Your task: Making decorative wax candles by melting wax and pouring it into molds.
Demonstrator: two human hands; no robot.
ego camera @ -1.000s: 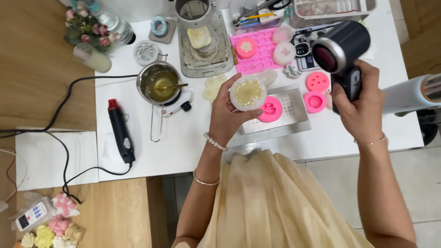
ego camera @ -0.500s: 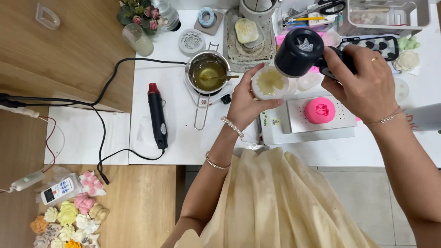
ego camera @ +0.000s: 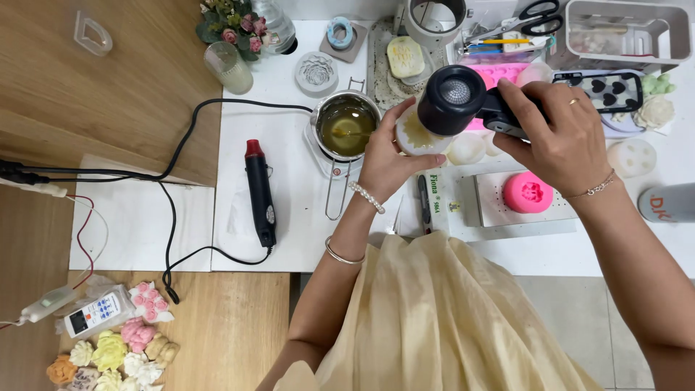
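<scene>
Fingers (ego camera: pixel 427 161) cupping round white mould (ego camera: pixel 416 134), yellowish wax inside

Round mould (ego camera: pixel 416 134): white, yellowish wax inside, tilted, held at 12 o'clock above the surface.
Heat gun (ego camera: pixel 463 98): black, nozzle over the mould.

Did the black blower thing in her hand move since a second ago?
Yes. The black heat gun in the right hand swung left, from above the pink mold to over the white mold beside the metal pot.
</scene>
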